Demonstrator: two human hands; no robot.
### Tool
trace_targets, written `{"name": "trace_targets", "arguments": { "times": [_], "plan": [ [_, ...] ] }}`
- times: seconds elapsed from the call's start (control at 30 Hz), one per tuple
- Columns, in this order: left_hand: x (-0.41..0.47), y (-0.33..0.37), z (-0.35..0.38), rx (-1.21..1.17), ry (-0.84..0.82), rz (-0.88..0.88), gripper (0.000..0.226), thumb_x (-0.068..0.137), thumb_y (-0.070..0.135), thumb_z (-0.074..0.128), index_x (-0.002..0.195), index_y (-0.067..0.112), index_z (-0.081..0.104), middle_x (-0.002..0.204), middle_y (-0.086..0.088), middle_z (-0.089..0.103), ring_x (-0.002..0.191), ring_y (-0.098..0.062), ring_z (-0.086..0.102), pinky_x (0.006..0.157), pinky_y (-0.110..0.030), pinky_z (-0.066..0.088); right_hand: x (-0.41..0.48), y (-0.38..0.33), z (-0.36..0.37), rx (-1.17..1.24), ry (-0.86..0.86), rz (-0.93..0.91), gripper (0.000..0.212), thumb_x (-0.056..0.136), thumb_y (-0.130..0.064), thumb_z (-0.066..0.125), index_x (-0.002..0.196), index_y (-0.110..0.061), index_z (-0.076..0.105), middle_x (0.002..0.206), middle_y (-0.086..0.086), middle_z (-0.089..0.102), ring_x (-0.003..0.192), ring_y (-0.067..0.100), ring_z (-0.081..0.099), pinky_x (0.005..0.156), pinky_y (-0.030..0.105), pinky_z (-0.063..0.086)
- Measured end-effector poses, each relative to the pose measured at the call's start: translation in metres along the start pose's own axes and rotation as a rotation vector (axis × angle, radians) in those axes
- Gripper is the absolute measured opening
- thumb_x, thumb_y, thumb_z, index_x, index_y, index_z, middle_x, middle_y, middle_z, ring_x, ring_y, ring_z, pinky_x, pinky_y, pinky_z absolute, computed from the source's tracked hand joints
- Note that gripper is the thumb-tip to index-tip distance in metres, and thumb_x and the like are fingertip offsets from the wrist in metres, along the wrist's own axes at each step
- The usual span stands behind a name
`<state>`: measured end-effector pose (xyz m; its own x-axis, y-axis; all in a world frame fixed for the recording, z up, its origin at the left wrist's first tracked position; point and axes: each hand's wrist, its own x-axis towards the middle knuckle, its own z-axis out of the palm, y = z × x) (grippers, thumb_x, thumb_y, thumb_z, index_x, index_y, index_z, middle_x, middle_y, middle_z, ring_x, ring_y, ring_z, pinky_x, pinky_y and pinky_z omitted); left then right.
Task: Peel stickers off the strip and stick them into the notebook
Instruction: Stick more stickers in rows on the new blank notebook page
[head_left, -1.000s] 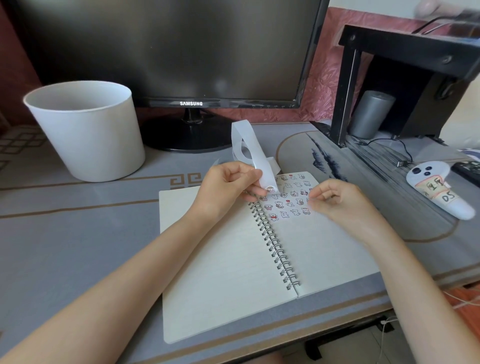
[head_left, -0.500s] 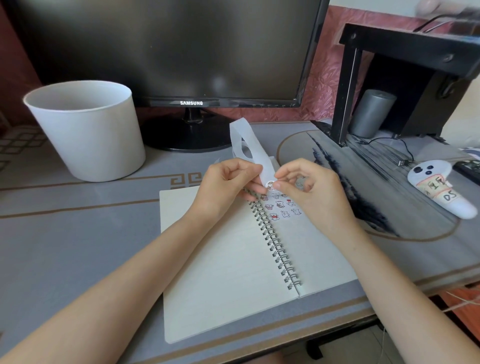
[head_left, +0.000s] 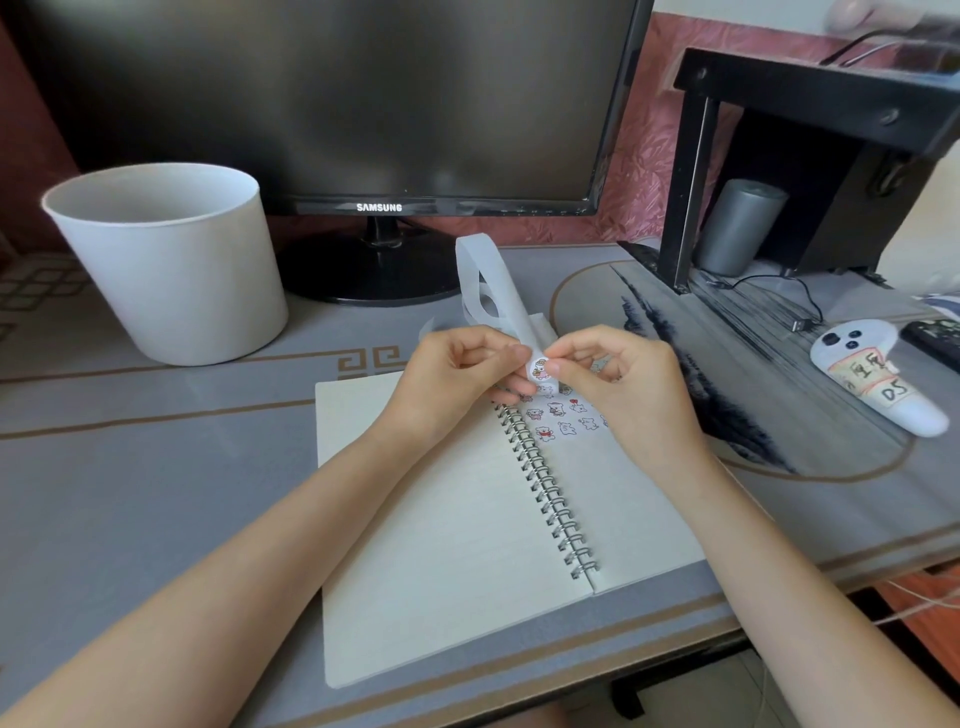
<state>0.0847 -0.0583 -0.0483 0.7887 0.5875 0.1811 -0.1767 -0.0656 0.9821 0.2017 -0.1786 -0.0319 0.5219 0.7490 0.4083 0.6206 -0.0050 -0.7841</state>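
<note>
- Your open spiral notebook (head_left: 441, 519) has matt cream paper pages and a shiny metal wire coil (head_left: 550, 499).
- Your white curling backing strip (head_left: 498, 291) looks like smooth, waxy, half-translucent paper.
- The white round tub (head_left: 171, 270) is matt plastic.
- The black monitor (head_left: 337, 104) has a glossy plastic frame.

Single view, head-worn, wide-angle. I look forward and down, close over the notebook (head_left: 447, 519), which sits centre-frame. Beyond the notebook, the monitor (head_left: 332, 104) fills the top edge; nearer than the notebook, the desk (head_left: 130, 467) shows its front edge.
</note>
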Motion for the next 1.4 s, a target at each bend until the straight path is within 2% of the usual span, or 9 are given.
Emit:
{"name": "trace_targets", "arguments": {
  "times": [0.13, 0.47, 0.63, 0.97, 1.07, 1.13, 1.2, 1.27, 1.4],
  "plan": [
    [0.0, 0.0, 0.001, -0.012, 0.008, -0.005, 0.011, 0.09, 0.004, 0.059, 0.089, -0.005, 0.066, 0.069, -0.007, 0.072, 0.068, -0.015, 0.071, 0.065, -0.02, 0.056, -0.001, -0.002, 0.001, -0.057, 0.013, -0.015, 0.007, 0.08, -0.007, 0.072, 0.083, -0.014, 0.071, 0.064, -0.014, 0.06, 0.052, -0.006, 0.052, 0.055, 0.005, 0.035],
    [-0.001, 0.002, 0.001, -0.021, 0.029, -0.033, 0.012, 0.09, 0.004, 0.06, 0.088, -0.006, 0.065, 0.07, -0.01, 0.072, 0.068, -0.017, 0.072, 0.062, -0.019, 0.055, -0.004, -0.004, 0.002, -0.134, 0.043, -0.063, 0.004, 0.08, -0.008, 0.072, 0.083, -0.011, 0.071, 0.067, -0.015, 0.059, 0.055, -0.007, 0.052, 0.056, 0.006, 0.034],
    [-0.001, 0.003, 0.001, -0.023, 0.043, -0.039, 0.012, 0.09, 0.005, 0.061, 0.086, -0.006, 0.065, 0.07, -0.011, 0.072, 0.068, -0.017, 0.072, 0.062, -0.019, 0.056, -0.003, 0.001, 0.005, -0.18, 0.056, -0.109, 0.006, 0.079, -0.01, 0.073, 0.079, -0.015, 0.07, 0.079, -0.009, 0.064, 0.071, 0.004, 0.058, 0.063, 0.009, 0.034],
    [-0.001, 0.003, 0.001, -0.008, 0.051, -0.042, 0.011, 0.091, 0.008, 0.06, 0.085, 0.0, 0.065, 0.07, -0.011, 0.072, 0.068, -0.017, 0.071, 0.064, -0.021, 0.056, -0.005, 0.003, 0.001, -0.128, 0.021, -0.175, 0.005, 0.081, -0.018, 0.07, 0.081, -0.023, 0.068, 0.096, -0.007, 0.058, 0.096, 0.007, 0.05, 0.077, 0.008, 0.031],
    [-0.001, 0.003, 0.001, -0.017, 0.066, -0.047, 0.012, 0.091, 0.007, 0.059, 0.086, -0.002, 0.064, 0.065, -0.007, 0.071, 0.065, -0.013, 0.07, 0.062, -0.019, 0.056, -0.006, 0.0, -0.008, 0.044, -0.006, -0.064, 0.017, 0.083, -0.011, 0.069, 0.078, -0.026, 0.065, 0.087, -0.01, 0.063, 0.084, 0.008, 0.055, 0.069, 0.02, 0.039],
    [-0.001, 0.003, 0.001, -0.015, 0.072, -0.049, 0.013, 0.091, 0.008, 0.06, 0.085, -0.002, 0.063, 0.065, -0.007, 0.07, 0.064, -0.013, 0.07, 0.062, -0.019, 0.056, -0.005, 0.0, -0.017, 0.104, -0.003, 0.033, 0.015, 0.082, -0.008, 0.069, 0.079, -0.023, 0.067, 0.081, -0.009, 0.067, 0.078, 0.009, 0.057, 0.073, 0.028, 0.044],
    [0.0, 0.003, 0.001, -0.008, 0.069, -0.045, 0.013, 0.091, 0.008, 0.06, 0.081, 0.001, 0.063, 0.064, -0.006, 0.07, 0.065, -0.013, 0.07, 0.062, -0.02, 0.056, -0.005, 0.003, -0.028, 0.13, -0.021, 0.154, 0.009, 0.082, -0.008, 0.069, 0.082, -0.017, 0.067, 0.077, -0.006, 0.066, 0.069, 0.001, 0.056, 0.068, 0.016, 0.043],
    [0.0, 0.003, 0.001, -0.003, 0.066, -0.042, 0.013, 0.091, 0.009, 0.059, 0.08, 0.002, 0.063, 0.064, -0.005, 0.07, 0.065, -0.013, 0.071, 0.063, -0.02, 0.057, -0.006, 0.01, -0.038, 0.141, -0.053, 0.286, 0.004, 0.083, -0.009, 0.069, 0.085, -0.012, 0.067, 0.072, -0.005, 0.063, 0.056, -0.006, 0.051, 0.054, 0.004, 0.037],
    [0.0, 0.002, 0.001, 0.0, 0.067, -0.043, 0.013, 0.091, 0.009, 0.059, 0.082, 0.002, 0.063, 0.067, -0.008, 0.071, 0.066, -0.014, 0.071, 0.064, -0.021, 0.057, -0.009, 0.029, -0.05, 0.067, -0.054, 0.443, 0.004, 0.082, -0.013, 0.07, 0.086, -0.01, 0.069, 0.073, 0.001, 0.065, 0.045, -0.006, 0.046, 0.045, 0.003, 0.033]
  ]
}}
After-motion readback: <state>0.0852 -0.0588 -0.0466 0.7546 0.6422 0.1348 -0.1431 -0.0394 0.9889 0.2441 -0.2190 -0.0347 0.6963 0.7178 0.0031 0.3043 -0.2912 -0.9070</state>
